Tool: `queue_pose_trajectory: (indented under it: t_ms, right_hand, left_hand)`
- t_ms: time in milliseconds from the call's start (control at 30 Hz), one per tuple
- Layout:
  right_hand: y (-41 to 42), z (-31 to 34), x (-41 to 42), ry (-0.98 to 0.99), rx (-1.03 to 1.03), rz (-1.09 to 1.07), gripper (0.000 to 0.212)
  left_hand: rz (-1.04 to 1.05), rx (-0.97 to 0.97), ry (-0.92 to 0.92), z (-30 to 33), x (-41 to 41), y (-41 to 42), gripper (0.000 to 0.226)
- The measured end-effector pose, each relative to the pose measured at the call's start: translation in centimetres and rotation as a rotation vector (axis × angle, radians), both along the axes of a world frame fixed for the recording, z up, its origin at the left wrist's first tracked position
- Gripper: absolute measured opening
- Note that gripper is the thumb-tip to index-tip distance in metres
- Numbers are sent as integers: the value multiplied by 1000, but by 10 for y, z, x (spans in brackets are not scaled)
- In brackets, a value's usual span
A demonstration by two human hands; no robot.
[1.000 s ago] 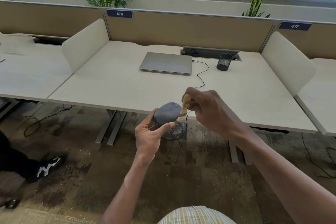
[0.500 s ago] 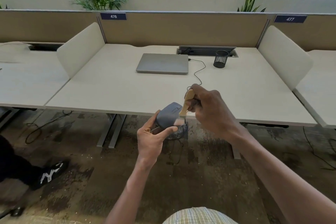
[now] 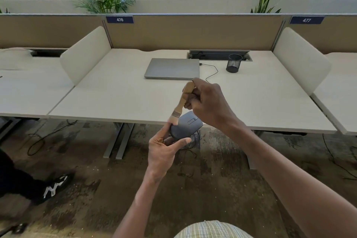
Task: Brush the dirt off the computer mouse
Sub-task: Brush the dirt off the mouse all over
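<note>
Head view: a person's left hand (image 3: 164, 149) grips a grey mouse (image 3: 185, 125) between thumb and fingers (image 3: 181, 142), holding it in the air just off the front edge of the bench (image 3: 116, 102), apparently so loosened dirt drops to the floor (image 3: 212, 189) rather than the work surface. The right hand (image 3: 207, 102) has its fingers curled round the wooden handle of a small brush (image 3: 181, 103), bristles angled down and touching the mouse's left end. A closed laptop (image 3: 172, 68) and mesh cup (image 3: 234, 63) sit well apart behind.
</note>
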State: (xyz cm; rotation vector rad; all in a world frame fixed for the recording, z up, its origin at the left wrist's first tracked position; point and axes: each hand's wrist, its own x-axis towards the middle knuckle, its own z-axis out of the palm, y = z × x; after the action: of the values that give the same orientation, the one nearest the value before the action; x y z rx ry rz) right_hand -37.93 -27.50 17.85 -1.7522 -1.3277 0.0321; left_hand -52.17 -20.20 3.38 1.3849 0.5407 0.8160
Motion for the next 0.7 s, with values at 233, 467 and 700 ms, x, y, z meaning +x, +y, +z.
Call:
queue_pose_trajectory:
  t_ms: [233,467,700]
  right_hand:
    - [-4,5,-10,-311,-82,-66,14]
    - [-3,13,-1,-31,-84,-71,6]
    - [-12,10,36,-138,-148,-339,10]
  left_hand:
    - [-32,-25,-27,1,-1,-1,81]
    - [-9,-37,-46,-1,0,-1,70]
    - [-21,-89,-63,-1,-6,-1,77]
